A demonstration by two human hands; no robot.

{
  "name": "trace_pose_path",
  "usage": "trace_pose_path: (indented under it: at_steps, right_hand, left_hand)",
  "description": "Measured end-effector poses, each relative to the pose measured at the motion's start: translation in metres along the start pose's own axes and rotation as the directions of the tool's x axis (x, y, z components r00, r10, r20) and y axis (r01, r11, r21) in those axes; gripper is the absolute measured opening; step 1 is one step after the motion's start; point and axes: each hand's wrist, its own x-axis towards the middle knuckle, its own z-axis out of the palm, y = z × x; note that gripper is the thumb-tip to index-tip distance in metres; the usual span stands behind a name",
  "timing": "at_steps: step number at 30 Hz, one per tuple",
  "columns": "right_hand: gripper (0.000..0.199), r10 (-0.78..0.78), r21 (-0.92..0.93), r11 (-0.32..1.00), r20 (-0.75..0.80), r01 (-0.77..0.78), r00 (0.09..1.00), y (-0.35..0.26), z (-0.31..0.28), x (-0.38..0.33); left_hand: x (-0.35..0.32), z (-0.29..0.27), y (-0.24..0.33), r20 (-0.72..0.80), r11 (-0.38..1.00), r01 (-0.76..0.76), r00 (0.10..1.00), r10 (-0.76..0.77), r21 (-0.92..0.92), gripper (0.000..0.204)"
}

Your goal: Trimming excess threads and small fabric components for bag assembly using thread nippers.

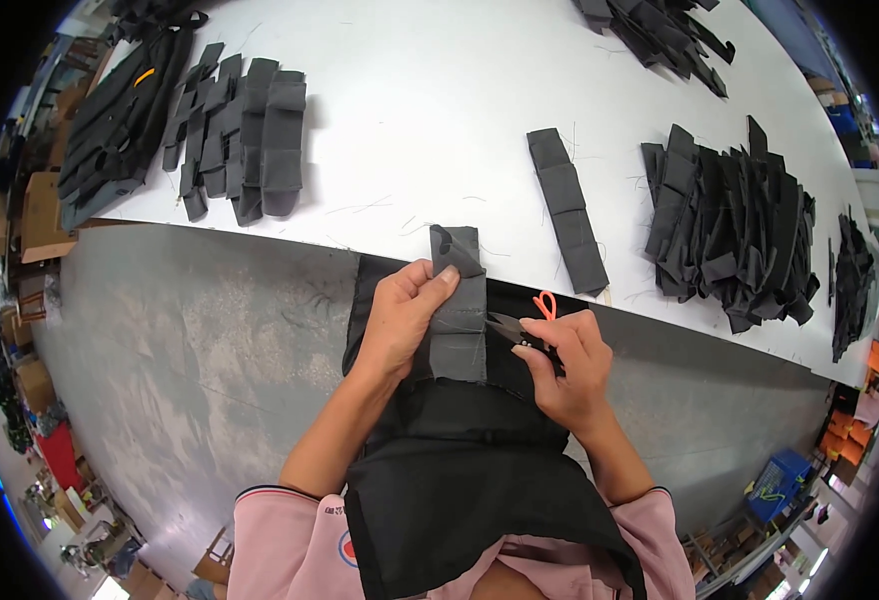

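My left hand pinches a dark grey sewn fabric strip between thumb and fingers. The strip's folded upper end lies over the table's front edge, and its lower part hangs over my black apron. Closed in my right hand is a pair of thread snips with a red-orange cord loop. Their blades point left, close by the strip's right edge; whether they touch a thread there is too small to tell. Just beyond my right hand, a single similar strip lies on the white table.
A pile of dark strips lies at the right, with another bundle farther right and more at the far edge. Several strips lie in a row at the left, beside a black backpack. Loose thread ends dot the tabletop.
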Motion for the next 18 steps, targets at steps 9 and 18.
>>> trace_pose_path:
  at_steps: [9, 18]
  right_hand:
    - [0.024, 0.039, 0.077, 0.996, -0.019, -0.038, 0.999, -0.005, 0.004, 0.003]
    - [0.021, 0.422, 0.458, 0.794, 0.057, -0.400, 0.905, 0.000, 0.004, -0.005]
  left_hand:
    - [0.002, -0.002, -0.002, 0.039, 0.998, 0.052, 0.998, -0.050, -0.042, 0.019]
    - [-0.001, 0.005, -0.005, -0.003, 0.995, -0.083, 0.996, 0.084, 0.045, 0.015]
